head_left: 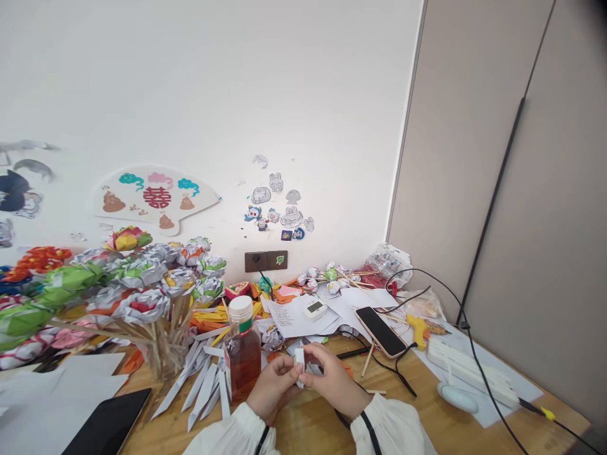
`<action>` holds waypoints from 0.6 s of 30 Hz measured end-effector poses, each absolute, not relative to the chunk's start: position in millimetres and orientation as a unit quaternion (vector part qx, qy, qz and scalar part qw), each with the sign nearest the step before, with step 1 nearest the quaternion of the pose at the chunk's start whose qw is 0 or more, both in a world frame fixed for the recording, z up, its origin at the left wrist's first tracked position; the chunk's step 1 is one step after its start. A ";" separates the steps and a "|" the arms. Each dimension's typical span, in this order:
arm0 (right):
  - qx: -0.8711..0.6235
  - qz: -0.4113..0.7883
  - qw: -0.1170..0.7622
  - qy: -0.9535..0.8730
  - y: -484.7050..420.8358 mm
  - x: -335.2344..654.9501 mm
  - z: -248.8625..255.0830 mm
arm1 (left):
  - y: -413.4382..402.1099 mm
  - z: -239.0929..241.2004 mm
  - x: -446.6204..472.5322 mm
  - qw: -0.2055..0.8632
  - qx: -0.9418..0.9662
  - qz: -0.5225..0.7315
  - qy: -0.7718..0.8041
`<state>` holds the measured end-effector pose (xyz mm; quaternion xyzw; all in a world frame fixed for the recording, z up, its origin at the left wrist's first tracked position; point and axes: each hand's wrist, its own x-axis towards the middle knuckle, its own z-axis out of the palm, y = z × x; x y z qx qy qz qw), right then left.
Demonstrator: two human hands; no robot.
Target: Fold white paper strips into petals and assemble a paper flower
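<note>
Near the table's front, my left hand pinches a small folded piece of white paper, which has a hint of green at its side. The fingers of my right hand close on the same paper from the other side. Part of the paper is hidden behind my fingertips. Left of my hands stands a bottle of reddish-brown liquid with a white cap. Beside the bottle lie several folded white paper strips.
Folded paper flowers on sticks crowd the left, near a dark tablet. Behind my hands are a white timer and printed sheets. To the right lie a phone, a yellow glue gun, a power strip and loose cables.
</note>
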<state>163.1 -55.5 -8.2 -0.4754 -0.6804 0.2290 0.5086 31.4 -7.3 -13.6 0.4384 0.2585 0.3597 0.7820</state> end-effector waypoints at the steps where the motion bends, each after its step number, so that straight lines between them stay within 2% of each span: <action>1: -0.474 0.224 0.502 -0.688 -56.4 163.2 -7.0 | -7.0 -13.0 31.2 0.777 0.442 0.362 0.266; 6: -0.467 0.231 0.494 -0.695 -57.0 164.0 -5.5 | -2.8 -18.2 33.0 0.739 0.465 0.381 0.304; 14: -0.439 0.274 0.539 -0.664 -50.8 163.6 -11.5 | 0.3 -21.2 37.4 0.644 0.576 0.396 0.311; 18: -0.398 0.346 0.573 -0.627 -50.5 164.7 -10.7 | -3.5 -16.2 36.1 0.546 0.661 0.404 0.318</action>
